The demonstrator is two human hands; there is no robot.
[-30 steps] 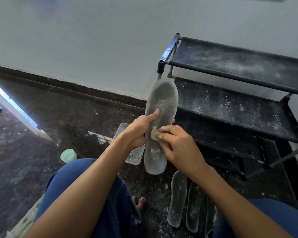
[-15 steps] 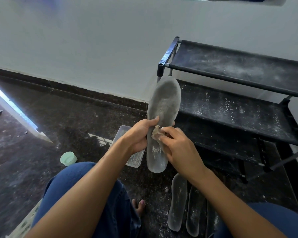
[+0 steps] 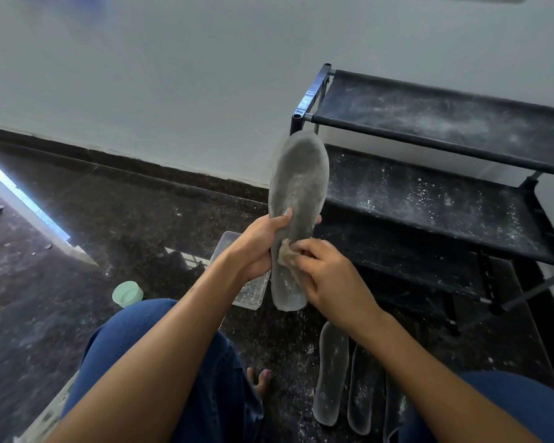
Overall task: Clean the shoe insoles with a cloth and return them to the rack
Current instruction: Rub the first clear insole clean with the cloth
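Note:
A dusty grey insole (image 3: 298,183) stands upright in front of me, toe end up. My left hand (image 3: 258,243) grips its left edge at mid length, thumb across the face. My right hand (image 3: 328,276) pinches a small beige cloth (image 3: 285,252) and presses it against the insole's lower half. The black shoe rack (image 3: 429,199) stands to the right against the wall, its fabric shelves speckled with white dust. Several more insoles (image 3: 331,372) lie side by side on the floor below my right forearm.
A clear plastic tray (image 3: 253,292) lies on the dark speckled floor behind my left hand. A pale green lid (image 3: 127,294) sits to its left. My knees in blue jeans and bare toes (image 3: 261,378) fill the bottom. A white wall runs behind.
The cloth in my right hand has shifted slightly down and left along the insole's lower half. My left hand keeps the same grip, and the insole stays upright.

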